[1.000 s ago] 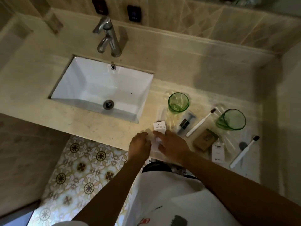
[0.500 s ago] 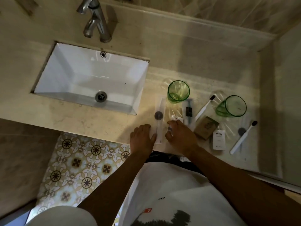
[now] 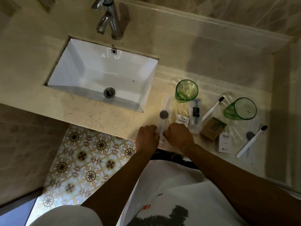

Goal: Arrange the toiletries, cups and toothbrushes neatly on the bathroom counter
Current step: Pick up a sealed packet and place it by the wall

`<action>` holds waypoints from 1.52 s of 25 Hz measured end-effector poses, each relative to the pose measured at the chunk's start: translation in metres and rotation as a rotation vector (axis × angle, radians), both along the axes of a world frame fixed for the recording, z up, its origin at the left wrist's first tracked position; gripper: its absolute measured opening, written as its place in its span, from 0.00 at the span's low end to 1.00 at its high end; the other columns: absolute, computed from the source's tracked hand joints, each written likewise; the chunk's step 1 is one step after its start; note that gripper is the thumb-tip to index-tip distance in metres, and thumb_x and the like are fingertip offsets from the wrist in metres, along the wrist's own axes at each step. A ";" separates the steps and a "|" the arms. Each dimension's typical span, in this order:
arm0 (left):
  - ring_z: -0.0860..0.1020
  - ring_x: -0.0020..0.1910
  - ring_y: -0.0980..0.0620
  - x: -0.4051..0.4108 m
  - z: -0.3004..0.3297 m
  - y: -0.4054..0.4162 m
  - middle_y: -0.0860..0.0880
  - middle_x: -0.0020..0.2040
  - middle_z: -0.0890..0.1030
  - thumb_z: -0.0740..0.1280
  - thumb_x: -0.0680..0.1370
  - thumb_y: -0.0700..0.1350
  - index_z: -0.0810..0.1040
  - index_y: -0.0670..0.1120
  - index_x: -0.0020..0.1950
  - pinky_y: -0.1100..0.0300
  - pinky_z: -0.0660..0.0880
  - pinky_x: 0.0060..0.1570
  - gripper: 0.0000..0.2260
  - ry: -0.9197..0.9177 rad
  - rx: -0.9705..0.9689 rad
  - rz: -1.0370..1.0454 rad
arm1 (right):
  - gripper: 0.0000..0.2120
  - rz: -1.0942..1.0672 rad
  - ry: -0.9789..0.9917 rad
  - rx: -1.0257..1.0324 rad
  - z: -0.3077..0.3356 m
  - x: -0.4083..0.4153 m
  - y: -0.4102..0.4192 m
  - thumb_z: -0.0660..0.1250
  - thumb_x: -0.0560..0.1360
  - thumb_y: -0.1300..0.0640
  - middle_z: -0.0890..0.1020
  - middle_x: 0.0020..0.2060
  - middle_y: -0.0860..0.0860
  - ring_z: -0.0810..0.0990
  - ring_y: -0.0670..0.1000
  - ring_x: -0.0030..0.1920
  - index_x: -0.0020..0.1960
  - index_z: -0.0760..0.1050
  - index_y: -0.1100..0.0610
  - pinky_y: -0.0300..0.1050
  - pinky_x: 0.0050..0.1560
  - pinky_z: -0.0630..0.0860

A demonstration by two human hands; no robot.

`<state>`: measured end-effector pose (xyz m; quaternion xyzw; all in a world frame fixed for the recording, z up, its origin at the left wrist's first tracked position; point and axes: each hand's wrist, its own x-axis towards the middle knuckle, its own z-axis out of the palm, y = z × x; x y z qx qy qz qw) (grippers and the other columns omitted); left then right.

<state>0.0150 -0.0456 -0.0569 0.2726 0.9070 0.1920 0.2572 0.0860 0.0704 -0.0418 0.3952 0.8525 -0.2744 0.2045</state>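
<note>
Long clear plastic sachet with dark round sticker [image 3: 164, 119] lies between hands at counter front edge, long axis running straight away toward sink wall. Left hand [image 3: 147, 138] and right hand [image 3: 178, 137] both curled, pinching its near end. Equally near, I'd guess.

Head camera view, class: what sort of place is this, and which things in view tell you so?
Most likely a hotel bathroom. A white sink with a chrome faucet is set into a stone counter, and a small white box printed HOTEL lies among toothbrushes and green cups.
</note>
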 end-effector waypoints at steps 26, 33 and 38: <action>0.87 0.42 0.42 -0.018 0.010 0.016 0.38 0.41 0.86 0.78 0.69 0.34 0.83 0.39 0.49 0.46 0.84 0.48 0.10 -0.832 0.339 0.843 | 0.09 -0.194 0.084 -0.158 -0.003 -0.023 0.001 0.66 0.74 0.52 0.83 0.39 0.55 0.83 0.57 0.42 0.41 0.80 0.56 0.49 0.43 0.80; 0.85 0.39 0.40 -0.020 0.006 0.013 0.39 0.38 0.85 0.71 0.76 0.39 0.84 0.39 0.43 0.46 0.84 0.48 0.05 -0.854 0.317 0.791 | 0.14 -0.131 0.068 -0.342 -0.003 -0.025 0.005 0.71 0.72 0.51 0.79 0.25 0.52 0.78 0.49 0.28 0.31 0.81 0.58 0.42 0.32 0.74; 0.83 0.38 0.44 -0.027 0.016 0.000 0.38 0.40 0.83 0.69 0.78 0.39 0.83 0.37 0.50 0.52 0.82 0.42 0.06 -0.838 0.427 0.804 | 0.06 -0.166 0.213 -0.426 0.009 -0.027 0.010 0.74 0.71 0.52 0.81 0.35 0.47 0.78 0.44 0.36 0.42 0.81 0.54 0.38 0.36 0.71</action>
